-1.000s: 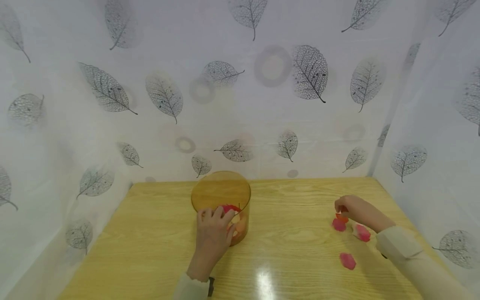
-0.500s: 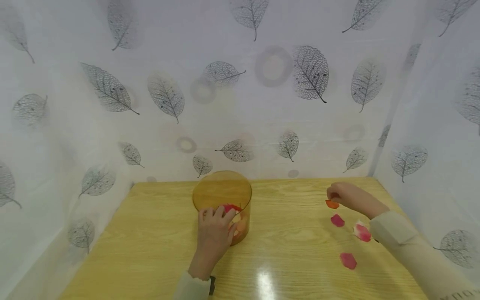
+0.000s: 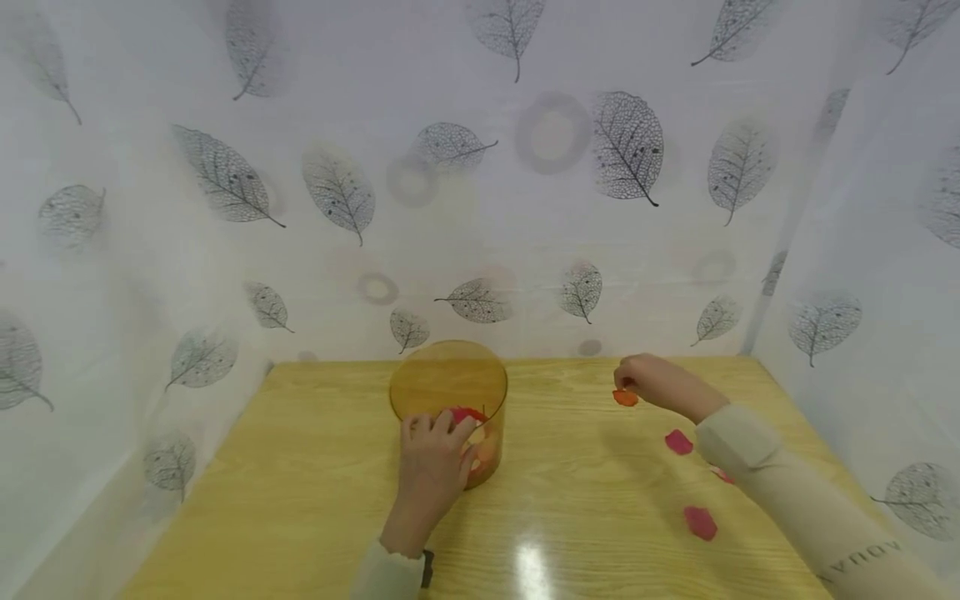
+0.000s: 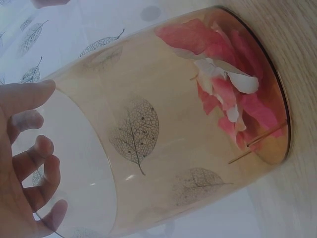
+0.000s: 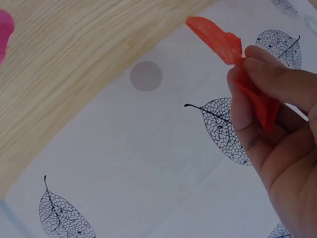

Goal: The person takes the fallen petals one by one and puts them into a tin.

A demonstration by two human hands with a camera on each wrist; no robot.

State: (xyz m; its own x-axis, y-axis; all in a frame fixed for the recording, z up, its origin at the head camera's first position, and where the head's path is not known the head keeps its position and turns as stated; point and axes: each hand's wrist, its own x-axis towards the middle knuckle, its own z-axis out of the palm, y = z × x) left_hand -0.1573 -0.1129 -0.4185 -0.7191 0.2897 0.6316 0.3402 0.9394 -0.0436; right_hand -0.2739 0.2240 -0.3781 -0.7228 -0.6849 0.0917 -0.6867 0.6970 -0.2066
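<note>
An amber, see-through glass vase (image 3: 450,375) stands on the table left of centre. My left hand (image 3: 431,475) grips its near rim, with the fingers curled over the edge. Pink, red and white petals (image 4: 223,89) lie heaped at the vase's bottom in the left wrist view, beside thin brown stalks (image 4: 262,141). To the right, my right hand (image 3: 667,387) is raised over the table and pinches an orange-red petal (image 5: 218,39) between thumb and fingers. Part of that petal is hidden by the hand.
On the right of the table (image 3: 570,483) lie a crimson petal (image 3: 678,442) and a nearer pink petal (image 3: 701,523). Another petal (image 3: 723,475) is mostly covered by the right sleeve. White sheeting with leaf prints (image 3: 480,208) encloses the back and sides.
My right hand has lifted the orange-red petal off the table and carried it left toward the vase. The left hand keeps its hold on the rim.
</note>
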